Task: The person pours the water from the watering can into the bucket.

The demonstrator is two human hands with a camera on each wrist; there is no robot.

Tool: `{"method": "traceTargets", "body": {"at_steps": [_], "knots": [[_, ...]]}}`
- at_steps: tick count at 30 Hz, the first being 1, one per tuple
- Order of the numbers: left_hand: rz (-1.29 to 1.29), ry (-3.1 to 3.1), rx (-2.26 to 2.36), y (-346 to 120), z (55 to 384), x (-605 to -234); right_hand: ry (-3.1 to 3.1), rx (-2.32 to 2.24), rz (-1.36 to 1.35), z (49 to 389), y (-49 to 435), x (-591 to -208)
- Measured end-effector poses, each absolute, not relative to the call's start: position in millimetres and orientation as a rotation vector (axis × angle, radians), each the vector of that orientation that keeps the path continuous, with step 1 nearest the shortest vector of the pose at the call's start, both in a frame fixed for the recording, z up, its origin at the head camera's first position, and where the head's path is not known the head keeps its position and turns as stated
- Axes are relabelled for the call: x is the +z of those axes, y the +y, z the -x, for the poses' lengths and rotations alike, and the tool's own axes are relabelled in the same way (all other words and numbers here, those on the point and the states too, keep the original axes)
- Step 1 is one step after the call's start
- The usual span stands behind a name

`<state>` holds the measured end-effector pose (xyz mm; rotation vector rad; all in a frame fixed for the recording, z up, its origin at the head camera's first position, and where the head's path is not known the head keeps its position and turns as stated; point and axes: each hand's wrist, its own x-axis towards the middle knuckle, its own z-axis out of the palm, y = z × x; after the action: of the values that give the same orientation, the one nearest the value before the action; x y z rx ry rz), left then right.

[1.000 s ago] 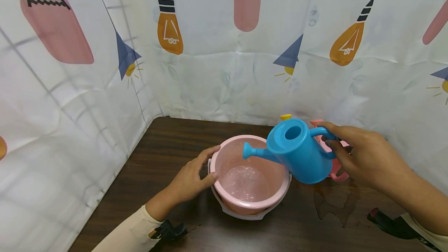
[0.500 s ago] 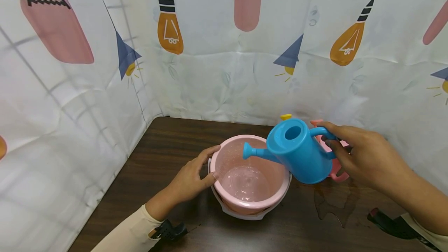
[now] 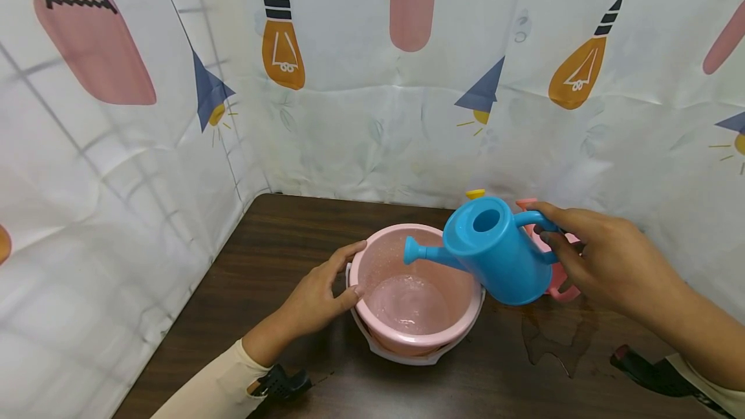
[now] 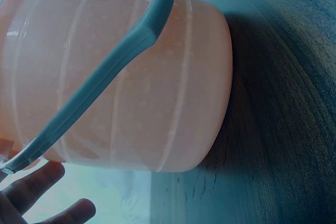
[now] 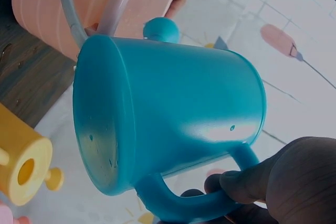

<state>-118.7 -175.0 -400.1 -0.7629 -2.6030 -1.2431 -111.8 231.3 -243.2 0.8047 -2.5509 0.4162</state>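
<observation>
In the head view, my right hand [image 3: 605,257] grips the handle of a blue watering can [image 3: 512,264]. The can is tilted left, its spout [image 3: 414,251] over a pink bucket [image 3: 401,339]. Shallow water [image 3: 407,306] lies in the bucket. My left hand [image 3: 317,299] touches the bucket's left rim with thumb and fingertip, fingers spread. From the left wrist view, the bucket's side [image 4: 121,93] and lowered handle [image 4: 100,85] show, with two straight fingers [image 4: 34,184] beside it. Thumb and fingers wrap the can's handle [image 5: 184,208] in the right wrist view.
Behind the blue can stands a pink watering can [image 3: 563,284], partly hidden. A yellow watering can [image 5: 29,163] shows near it. Spilled water [image 3: 555,348] wets the dark wooden table [image 3: 279,238] at right. A printed curtain [image 3: 361,134] hangs behind and at left.
The water in the bucket looks calmer than before, with fewer bubbles and ripples. Both hands, the watering can and the bucket keep their places.
</observation>
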Motion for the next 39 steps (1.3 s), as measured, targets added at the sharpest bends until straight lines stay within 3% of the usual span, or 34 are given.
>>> {"method": "traceTargets", "body": {"at_steps": [39], "knots": [[0.777,-2.594,-1.236,-175.7,118.9,-400.1,-2.54,0.411,-0.813,112.3,230.9,-243.0]]}}
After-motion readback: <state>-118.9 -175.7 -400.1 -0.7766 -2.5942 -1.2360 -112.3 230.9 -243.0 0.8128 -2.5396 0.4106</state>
